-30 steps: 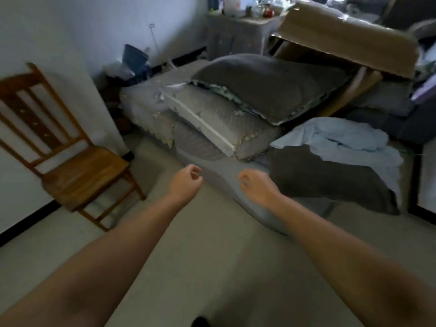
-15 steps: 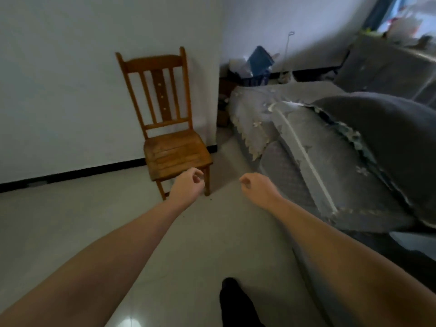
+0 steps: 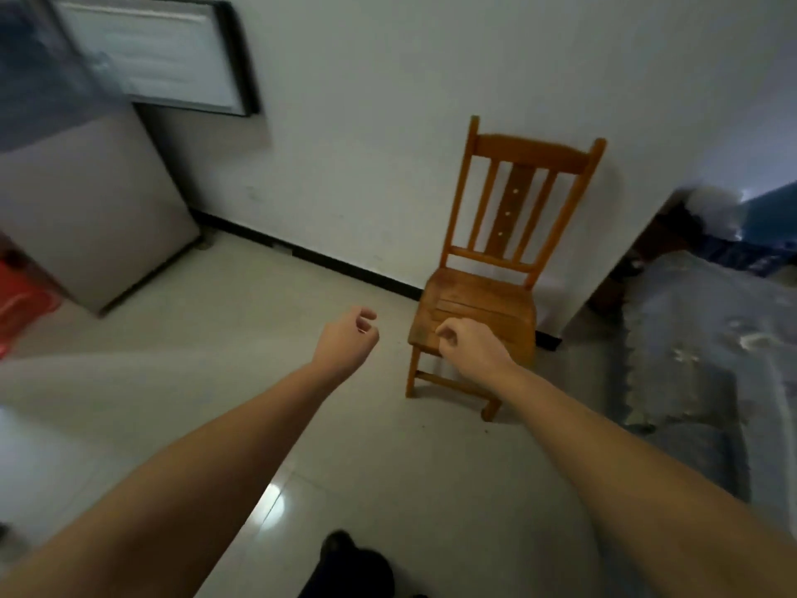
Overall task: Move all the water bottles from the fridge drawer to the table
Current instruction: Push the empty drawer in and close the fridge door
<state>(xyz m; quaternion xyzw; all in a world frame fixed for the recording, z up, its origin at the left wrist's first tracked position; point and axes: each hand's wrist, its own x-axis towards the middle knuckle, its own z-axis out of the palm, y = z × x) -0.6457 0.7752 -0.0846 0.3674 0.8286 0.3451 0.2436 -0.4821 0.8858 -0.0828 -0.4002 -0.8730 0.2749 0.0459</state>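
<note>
Water bottles are nowhere in view at this moment, and neither is the fridge drawer for certain. Both hands are out in front, well above the floor. The left hand (image 3: 347,338) is loosely curled, fingers bent in toward the palm, with nothing in it. The right hand (image 3: 472,345) is curled much the same, also carrying nothing. My read is that they are held forward and empty because the person is between loads, walking to fetch a bottle.

At far left stands a grey appliance (image 3: 86,200) against the wall; it could be the fridge, but I cannot tell, and no drawer is visible on it. Something red (image 3: 21,304) sits low beside it, too blurred to name.

Now the room: a pale glossy tiled floor (image 3: 215,381) with a bright reflection on it, and a white wall (image 3: 388,123) with a dark skirting strip along its foot. A framed panel (image 3: 164,58) hangs on that wall at upper left. A wooden chair (image 3: 496,274) stands upright with its back near the wall, seat bare. At right lies a grey patterned cover (image 3: 698,347), draped low. No worktop appears anywhere.
</note>
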